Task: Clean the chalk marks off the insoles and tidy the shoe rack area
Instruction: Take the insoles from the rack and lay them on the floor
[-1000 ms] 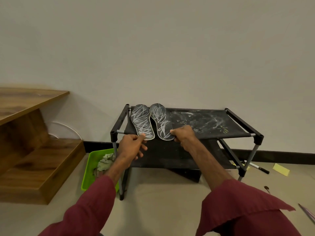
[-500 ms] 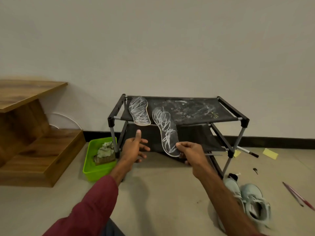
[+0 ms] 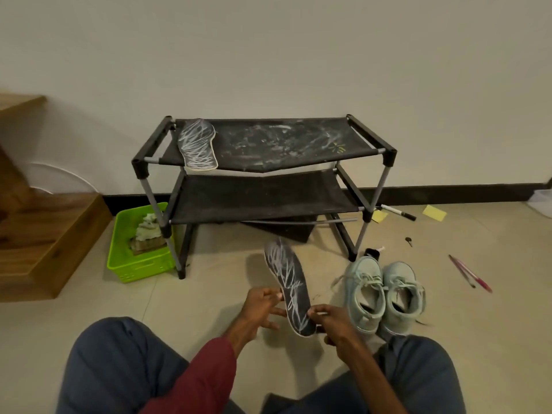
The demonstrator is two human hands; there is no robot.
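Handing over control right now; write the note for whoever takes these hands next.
Right hand pinches the near end of one insole, held above the floor before the shoe rack. Left hand, fingers spread, is at its edge; grip unclear.
Other insole lies on the rack's top shelf, left end. Cloth sits in the green basket by the rack's left leg.
Done: nothing wiped; both insoles carry chalk scribbles, top shelf smeared.
Left: wipe both, then clear marker, sticky notes and pens off the floor.
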